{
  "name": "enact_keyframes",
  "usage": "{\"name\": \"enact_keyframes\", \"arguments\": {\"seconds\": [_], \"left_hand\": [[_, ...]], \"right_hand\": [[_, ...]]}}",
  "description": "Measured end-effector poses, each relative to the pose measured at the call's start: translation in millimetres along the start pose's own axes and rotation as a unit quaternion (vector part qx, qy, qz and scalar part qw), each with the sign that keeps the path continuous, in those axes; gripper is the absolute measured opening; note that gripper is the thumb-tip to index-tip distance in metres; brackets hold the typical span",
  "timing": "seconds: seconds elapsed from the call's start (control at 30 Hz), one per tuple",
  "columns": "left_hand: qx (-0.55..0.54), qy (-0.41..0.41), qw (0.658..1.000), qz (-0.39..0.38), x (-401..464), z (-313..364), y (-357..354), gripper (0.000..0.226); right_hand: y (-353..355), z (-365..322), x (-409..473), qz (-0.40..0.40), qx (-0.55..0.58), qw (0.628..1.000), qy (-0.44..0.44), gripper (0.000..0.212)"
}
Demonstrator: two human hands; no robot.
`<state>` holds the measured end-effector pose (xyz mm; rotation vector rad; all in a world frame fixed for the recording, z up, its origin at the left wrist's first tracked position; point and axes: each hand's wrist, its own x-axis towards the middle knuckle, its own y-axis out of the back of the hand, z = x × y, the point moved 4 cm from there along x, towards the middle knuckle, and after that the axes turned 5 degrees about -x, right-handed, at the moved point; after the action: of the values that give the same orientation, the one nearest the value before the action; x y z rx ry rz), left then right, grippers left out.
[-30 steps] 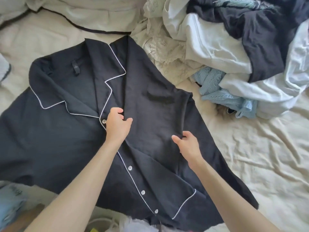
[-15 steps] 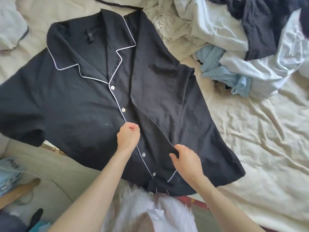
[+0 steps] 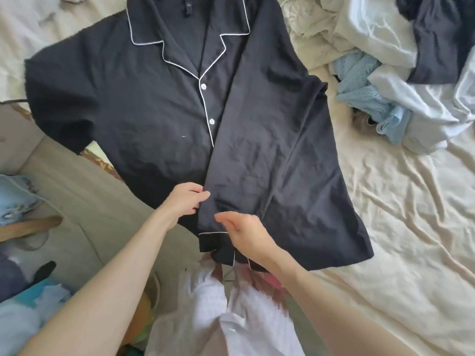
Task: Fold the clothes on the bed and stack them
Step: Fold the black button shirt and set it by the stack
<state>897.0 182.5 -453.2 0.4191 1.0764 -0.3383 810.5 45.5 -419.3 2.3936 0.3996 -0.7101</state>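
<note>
Black white-piped pyjama shirt (image 3: 164, 119) looks limp and light; we pinch its placket with left hand (image 3: 185, 201), right hand (image 3: 244, 231) flat, fingers relaxed, smoothing; hem corners suit gripping.

Beige floor (image 3: 84, 201) at lower left, strewn with odds and ends: a wooden hanger (image 3: 28, 227) near the left edge, a black sock (image 3: 45, 271) below it, pale blue fabric (image 3: 15, 199) above it, and a blurred teal and light blue heap (image 3: 33, 304) in the corner
</note>
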Motion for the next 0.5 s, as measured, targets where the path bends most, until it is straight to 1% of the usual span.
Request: {"name": "enact_keyframes", "arguments": {"seconds": [0.03,0.07,0.1,0.17,0.23,0.3,0.37,0.47,0.5], "left_hand": [[0.006,0.004,1.0,-0.01,-1,-12,-2,0.007],[0.017,0.007,1.0,-0.017,-1,-24,-6,0.015],[0.027,0.005,1.0,-0.013,0,-36,-11,0.019],[0.033,-0.013,0.999,0.019,2,-56,-17,0.016],[0.041,-0.038,0.996,0.067,3,-72,-18,0.019],[0.032,-0.084,0.99,0.105,2,-82,-14,0.026],[0.02,-0.125,0.984,0.125,0,-89,-8,0.027],[0.016,-0.135,0.984,0.115,-3,-102,-2,0.022],[0.016,-0.13,0.986,0.107,-3,-106,-2,0.018]], "right_hand": [[3,9,-3,0.028,0.005,0.999,-0.02,0.03],[8,19,-6,0.057,0.007,0.997,-0.05,0.03],[11,31,-10,0.081,0.008,0.993,-0.085,0.031],[16,55,-19,0.106,0.009,0.984,-0.146,0.031],[15,71,-28,0.105,-0.016,0.978,-0.177,0.029],[11,78,-34,0.109,-0.053,0.978,-0.172,0.028],[10,77,-39,0.138,-0.1,0.974,-0.148,0.034],[9,63,-41,0.19,-0.194,0.96,-0.072,0.044],[7,57,-39,0.191,-0.227,0.954,-0.039,0.045]]}}
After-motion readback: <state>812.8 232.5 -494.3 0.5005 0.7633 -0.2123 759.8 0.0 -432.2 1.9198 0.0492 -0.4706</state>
